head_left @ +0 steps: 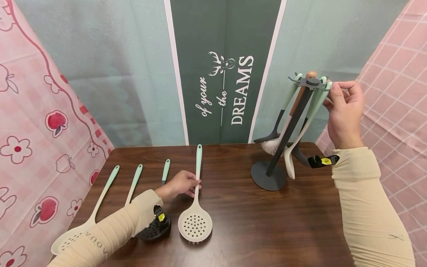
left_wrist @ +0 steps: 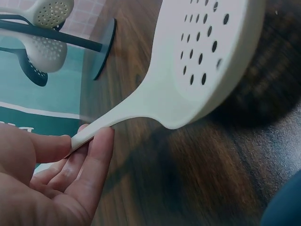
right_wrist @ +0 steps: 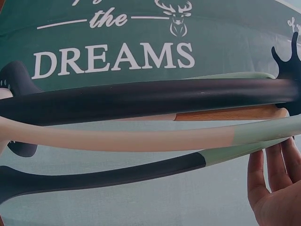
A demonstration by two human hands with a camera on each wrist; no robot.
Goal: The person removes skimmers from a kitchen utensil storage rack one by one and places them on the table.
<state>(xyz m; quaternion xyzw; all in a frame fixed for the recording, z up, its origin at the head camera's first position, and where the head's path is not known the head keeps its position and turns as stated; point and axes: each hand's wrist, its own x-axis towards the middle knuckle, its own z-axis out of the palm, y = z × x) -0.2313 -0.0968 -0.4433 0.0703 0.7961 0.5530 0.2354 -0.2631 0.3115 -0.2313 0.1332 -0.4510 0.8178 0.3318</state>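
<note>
My left hand [head_left: 181, 183] pinches the shaft of a cream skimmer [head_left: 195, 224] with a mint handle and a round, holed head. In the left wrist view thumb and fingers close on that shaft; whether the head touches the table cannot be told. At the top of a dark utensil rack [head_left: 268, 178], my right hand [head_left: 347, 107] holds the mint handle end of a cream slotted spoon [head_left: 289, 167] hanging there. Its fingertips also lie by the mint handle of a black utensil [right_wrist: 108, 179], as the right wrist view shows; the thumb is hidden there.
Also on the rack hang a black slotted turner [left_wrist: 33, 68] and a wooden-handled white skimmer [left_wrist: 49, 52]. At the left of the brown table [head_left: 230, 222] lie a cream slotted turner [head_left: 71, 237], another mint-handled utensil [head_left: 135, 181] and a black skimmer [head_left: 155, 230], partly behind my left arm.
</note>
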